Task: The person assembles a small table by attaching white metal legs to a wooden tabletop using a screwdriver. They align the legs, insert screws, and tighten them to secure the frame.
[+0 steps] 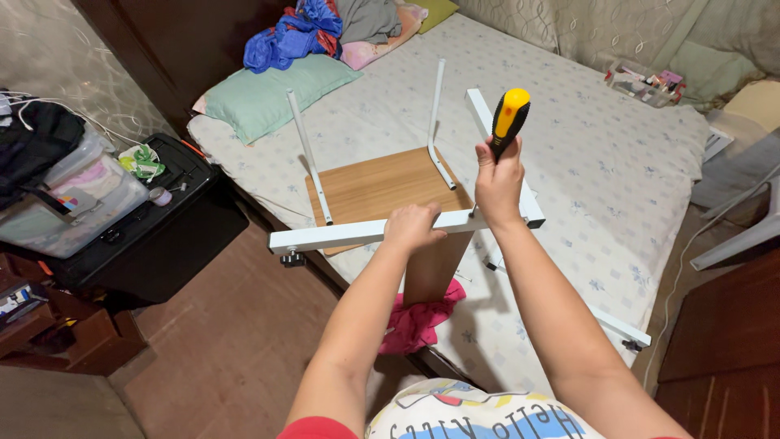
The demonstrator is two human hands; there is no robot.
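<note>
Bed (569,146): right hand (497,183) grips screwdriver (509,120) (upright); left hand (413,226) holds white frame (341,236).

The right hand (497,180) covers the lower grip and all of the shaft of the screwdriver (510,114), so its tip and whatever it meets cannot be seen. The left hand (413,226) hides the stretch of white bar (325,236) under its fingers. Both forearms run off the bottom edge. The wooden panel (382,187) drops behind the bar and arms, its lower end lost in a pink cloth (418,319). The small foot (292,259) under the bar's left end is too small to make out. The box of small items (646,84) on the bed (569,146) is too blurred to identify. A white chair (743,219) is cut by the right edge.
</note>
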